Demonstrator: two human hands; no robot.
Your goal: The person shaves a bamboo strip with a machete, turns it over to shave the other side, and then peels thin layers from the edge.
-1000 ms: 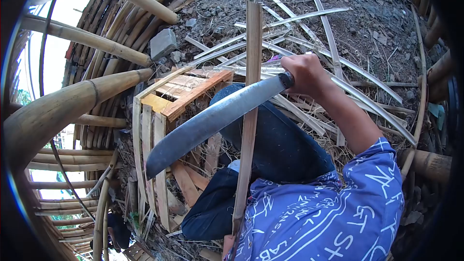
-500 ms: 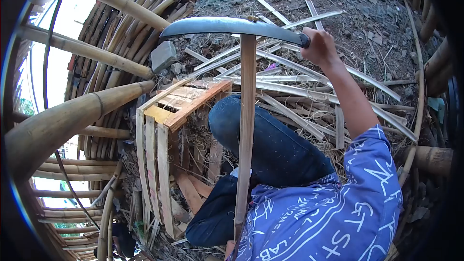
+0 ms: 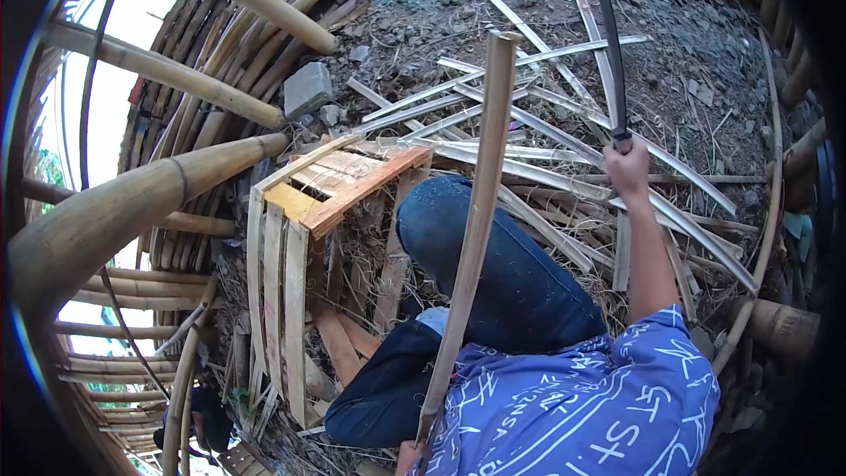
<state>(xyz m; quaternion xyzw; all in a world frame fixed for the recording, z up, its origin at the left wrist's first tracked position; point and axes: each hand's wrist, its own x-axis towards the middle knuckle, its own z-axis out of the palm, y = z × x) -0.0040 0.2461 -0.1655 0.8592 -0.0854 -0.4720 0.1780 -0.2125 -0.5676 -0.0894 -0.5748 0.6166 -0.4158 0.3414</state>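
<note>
My right hand (image 3: 627, 167) grips the handle of a machete (image 3: 610, 53), whose long dark blade points away from me toward the top of the view. A split bamboo strip (image 3: 476, 238) stands tilted in front of my body, its cut top end apart from the blade. Near the bottom edge, my left hand (image 3: 410, 456) is closed around the strip's lower end; only part of that hand shows. A small wooden crate-like stool (image 3: 304, 203) with slatted sides stands beside my bent knee.
Several split bamboo strips (image 3: 564, 154) lie criss-crossed on the dirt ahead. A grey block (image 3: 307, 90) rests near the stool. Bamboo poles (image 3: 132, 203) and a stack of bamboo (image 3: 238, 62) line the left. A person (image 3: 207, 423) is partly visible at lower left.
The machete has left the top of the bamboo strip and swung up and to the right, from lying across it to pointing forward. The strip's top has tilted right.
</note>
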